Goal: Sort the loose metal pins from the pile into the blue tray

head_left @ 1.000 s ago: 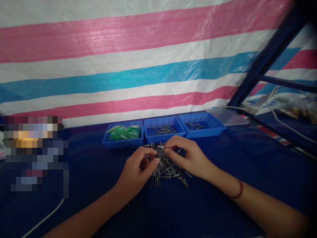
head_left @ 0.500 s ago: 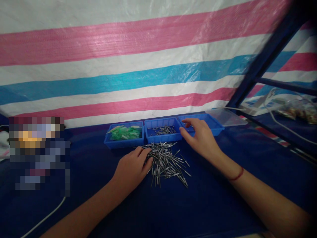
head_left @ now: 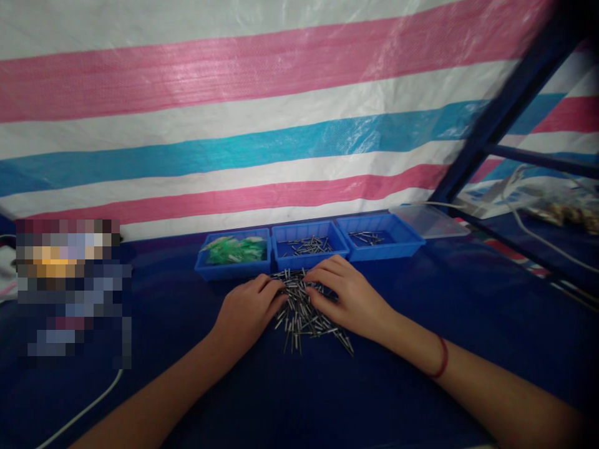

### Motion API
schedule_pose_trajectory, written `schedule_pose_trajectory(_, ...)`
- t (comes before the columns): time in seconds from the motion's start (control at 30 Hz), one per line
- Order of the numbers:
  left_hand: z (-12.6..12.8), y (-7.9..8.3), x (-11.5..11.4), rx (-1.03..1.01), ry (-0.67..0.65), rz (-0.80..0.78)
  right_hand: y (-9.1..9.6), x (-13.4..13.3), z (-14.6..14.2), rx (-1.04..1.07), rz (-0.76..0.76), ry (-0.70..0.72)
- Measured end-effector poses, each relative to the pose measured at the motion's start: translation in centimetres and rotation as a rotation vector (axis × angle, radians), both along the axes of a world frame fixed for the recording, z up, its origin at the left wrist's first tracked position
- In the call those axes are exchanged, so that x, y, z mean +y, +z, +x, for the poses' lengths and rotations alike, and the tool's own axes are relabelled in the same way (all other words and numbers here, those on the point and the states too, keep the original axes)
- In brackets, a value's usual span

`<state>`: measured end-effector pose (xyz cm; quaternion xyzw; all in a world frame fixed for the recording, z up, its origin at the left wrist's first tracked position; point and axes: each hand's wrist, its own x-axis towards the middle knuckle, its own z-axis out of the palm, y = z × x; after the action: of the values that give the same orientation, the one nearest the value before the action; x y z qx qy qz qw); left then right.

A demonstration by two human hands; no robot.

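pins [head_left: 304, 321] are being combed by left hand [head_left: 248, 312] and right hand [head_left: 350, 300], fingers [head_left: 322, 275] curled, pinch unclear, few lying in trays [head_left: 311, 257], most piled.

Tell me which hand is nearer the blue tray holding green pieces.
Left. The left hand lies just in front of the green-pieces tray; the right hand sits farther right, before the middle tray.

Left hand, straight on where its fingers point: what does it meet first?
The left hand would meet the pile of metal pins at once; depth is unclear, but it seems to touch them.
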<state>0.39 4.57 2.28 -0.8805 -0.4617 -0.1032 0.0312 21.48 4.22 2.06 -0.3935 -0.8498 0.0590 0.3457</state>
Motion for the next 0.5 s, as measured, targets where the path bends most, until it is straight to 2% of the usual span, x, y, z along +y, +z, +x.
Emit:
schedule_pose_trajectory(0.27,-0.3,-0.2,0.3,0.001,0.005,0.09,-0.1,0.0,-0.1,-0.007,-0.007,0.03)
schedule_pose_trajectory(0.4,-0.6,0.6,0.0,-0.161,0.021,0.155,0.0,-0.1,-0.1,-0.005,-0.031,0.047)
schedule_pose_trajectory(0.5,-0.4,1.1,-0.5,-0.323,-0.039,0.119,0.1,-0.3,-0.2,0.054,-0.067,0.086)
